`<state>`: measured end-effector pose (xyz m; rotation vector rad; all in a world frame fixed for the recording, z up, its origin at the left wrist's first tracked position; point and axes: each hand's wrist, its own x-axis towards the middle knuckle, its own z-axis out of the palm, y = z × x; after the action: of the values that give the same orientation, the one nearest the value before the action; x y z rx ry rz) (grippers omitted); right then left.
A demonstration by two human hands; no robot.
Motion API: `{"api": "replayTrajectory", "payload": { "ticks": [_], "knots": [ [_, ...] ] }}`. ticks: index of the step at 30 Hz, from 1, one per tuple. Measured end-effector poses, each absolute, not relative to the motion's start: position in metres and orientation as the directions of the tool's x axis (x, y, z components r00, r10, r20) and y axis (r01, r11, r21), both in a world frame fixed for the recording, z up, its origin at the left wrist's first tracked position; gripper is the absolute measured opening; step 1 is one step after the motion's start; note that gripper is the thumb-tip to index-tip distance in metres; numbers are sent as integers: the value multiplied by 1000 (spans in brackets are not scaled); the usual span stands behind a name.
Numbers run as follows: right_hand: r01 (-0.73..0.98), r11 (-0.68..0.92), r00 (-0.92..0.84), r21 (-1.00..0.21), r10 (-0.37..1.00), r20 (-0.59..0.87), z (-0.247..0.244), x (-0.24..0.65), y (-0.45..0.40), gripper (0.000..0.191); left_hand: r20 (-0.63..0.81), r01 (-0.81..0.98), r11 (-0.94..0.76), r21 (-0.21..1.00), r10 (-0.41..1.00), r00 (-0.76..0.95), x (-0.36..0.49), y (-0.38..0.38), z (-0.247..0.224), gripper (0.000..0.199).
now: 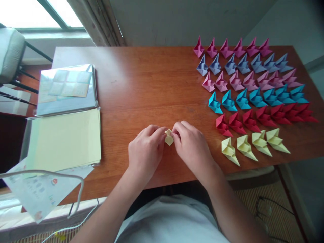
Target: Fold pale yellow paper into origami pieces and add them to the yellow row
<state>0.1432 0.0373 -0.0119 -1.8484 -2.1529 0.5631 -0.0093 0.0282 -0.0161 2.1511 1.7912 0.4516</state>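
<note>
Near the table's front edge, a small folded piece of pale yellow paper [169, 137] is pinched between my two hands. My left hand [148, 146] grips its left side with thumb and fingers pressed together. On its right side, the closed fingertips of my right hand [191, 145] hold it. My fingers hide parts of its edges. To the right of my right hand lies a row of several pale yellow folded paper pieces [229, 151], each with pointed tips.
Behind the yellow row are rows of folded red [222, 125], blue [215, 103], pink [208, 82], lavender [202, 65] and magenta [199, 48] pieces. Yellow sheets [67, 140] and a clear packet [67, 104] lie at the left, near a white curved bar [81, 189].
</note>
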Motion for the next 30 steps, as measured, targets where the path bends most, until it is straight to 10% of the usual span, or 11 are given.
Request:
{"api": "replayTrajectory", "payload": {
  "ticks": [18, 30],
  "knots": [
    [794, 389, -356, -468, 921, 161, -22, 157, 36, 19, -111, 753, -272, 599, 903, 415, -24, 63, -9, 20],
    [674, 242, -182, -698, 970, 160, -26, 153, 35, 12, -78, 638, -161, 753, 941, 329, -27, 59, -12, 8]
  ]
}}
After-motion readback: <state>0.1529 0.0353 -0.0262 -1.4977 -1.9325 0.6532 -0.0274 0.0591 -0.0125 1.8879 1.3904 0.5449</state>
